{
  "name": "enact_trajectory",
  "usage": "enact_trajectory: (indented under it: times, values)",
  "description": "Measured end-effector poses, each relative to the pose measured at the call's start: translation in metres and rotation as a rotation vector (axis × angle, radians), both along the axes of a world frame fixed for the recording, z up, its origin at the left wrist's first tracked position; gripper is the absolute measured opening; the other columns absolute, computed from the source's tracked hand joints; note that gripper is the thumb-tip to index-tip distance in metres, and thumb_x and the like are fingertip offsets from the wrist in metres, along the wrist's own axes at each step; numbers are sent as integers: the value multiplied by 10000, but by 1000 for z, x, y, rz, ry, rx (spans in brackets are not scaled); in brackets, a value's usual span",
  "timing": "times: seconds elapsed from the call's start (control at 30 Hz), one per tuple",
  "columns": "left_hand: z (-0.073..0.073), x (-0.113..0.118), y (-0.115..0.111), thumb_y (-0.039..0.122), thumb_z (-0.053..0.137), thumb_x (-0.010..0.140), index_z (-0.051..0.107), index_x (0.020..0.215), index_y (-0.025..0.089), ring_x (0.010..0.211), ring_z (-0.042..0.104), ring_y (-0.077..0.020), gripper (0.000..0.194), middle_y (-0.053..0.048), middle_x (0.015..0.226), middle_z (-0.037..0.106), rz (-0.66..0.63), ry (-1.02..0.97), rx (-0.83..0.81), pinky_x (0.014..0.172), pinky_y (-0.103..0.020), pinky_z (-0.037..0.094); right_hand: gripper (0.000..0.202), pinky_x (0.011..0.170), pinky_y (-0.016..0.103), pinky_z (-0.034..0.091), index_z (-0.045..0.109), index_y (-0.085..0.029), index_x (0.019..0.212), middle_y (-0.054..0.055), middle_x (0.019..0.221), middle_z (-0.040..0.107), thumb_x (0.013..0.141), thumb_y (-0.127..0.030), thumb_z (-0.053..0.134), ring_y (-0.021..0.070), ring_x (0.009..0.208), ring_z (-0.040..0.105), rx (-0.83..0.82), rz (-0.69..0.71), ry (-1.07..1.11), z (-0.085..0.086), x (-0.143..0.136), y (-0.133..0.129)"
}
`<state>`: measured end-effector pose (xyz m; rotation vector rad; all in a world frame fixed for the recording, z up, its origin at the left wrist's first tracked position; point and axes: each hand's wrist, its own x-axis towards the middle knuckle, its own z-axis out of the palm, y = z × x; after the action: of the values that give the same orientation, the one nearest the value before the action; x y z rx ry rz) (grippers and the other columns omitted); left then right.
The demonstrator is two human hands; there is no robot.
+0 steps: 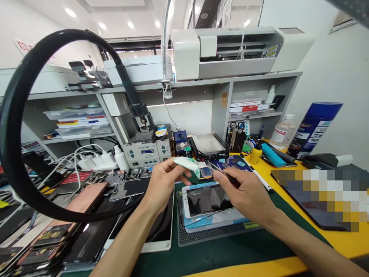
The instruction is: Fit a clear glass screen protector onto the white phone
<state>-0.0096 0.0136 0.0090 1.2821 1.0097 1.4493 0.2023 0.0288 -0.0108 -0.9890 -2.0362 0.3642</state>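
Note:
My left hand (pixel 163 181) pinches a soft white packet (pixel 188 166) with green markings, raised above the mat. In my right hand (pixel 248 190) is a slim dark tool (pixel 230 177) with a metallic tip, pointing toward the packet; its exact kind is unclear. Below both hands lies a white-framed phone (pixel 201 201) with a dark screen. It rests on a light-blue and clear tray (pixel 192 225), which sits on a black perforated pad (pixel 184 239). Just beyond the phone, between the hands, is a small dark square part (pixel 205 172) with a gold edge.
A thick black hose (pixel 14 115) loops over the left side from a rework station (pixel 144 154). Phones and parts (pixel 83 204) crowd the left. A hot plate (pixel 209 144) stands behind. Bottles, including a blue spray can (pixel 311 130), and a dark tablet (pixel 302 200) are right.

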Motion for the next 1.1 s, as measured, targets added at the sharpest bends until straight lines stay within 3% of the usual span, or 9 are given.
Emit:
enact_trajectory:
  times: [0.43,0.7,0.83,0.93,1.1]
  values:
    - [-6,13,-4,279,703,866,738,776,142,598,611,-126,168,-32,687,669,-156,31,21,580,-241,563,293,552,297,281,622,-160,783,7,629,534,1003,-333,534,126,549,401,138,-10,-25,-4,1,-1]
    - [-6,13,-6,306,733,858,734,772,146,565,624,-122,182,-29,671,684,-246,-123,-22,552,-227,564,290,541,281,296,686,-137,846,10,655,578,996,-336,540,113,548,433,115,58,9,-7,0,-1]
    - [-4,13,-7,299,749,849,743,789,145,569,641,-125,165,-34,700,699,-292,-139,-39,568,-235,570,426,518,280,250,656,-150,764,-26,597,447,1011,-458,493,106,546,348,-158,107,36,0,1,-2]
    - [-8,13,-7,290,745,853,732,793,141,548,641,-126,161,-27,686,693,-256,-86,-19,574,-246,566,503,494,271,197,649,-151,718,-48,566,346,979,-558,512,90,523,272,-431,215,104,7,4,-1]
    - [-12,10,-4,284,776,825,724,783,139,573,646,-139,159,-27,681,696,-181,-53,68,557,-248,561,491,408,242,94,671,-137,697,-104,469,231,894,-585,632,50,410,123,-1025,455,344,11,9,6]
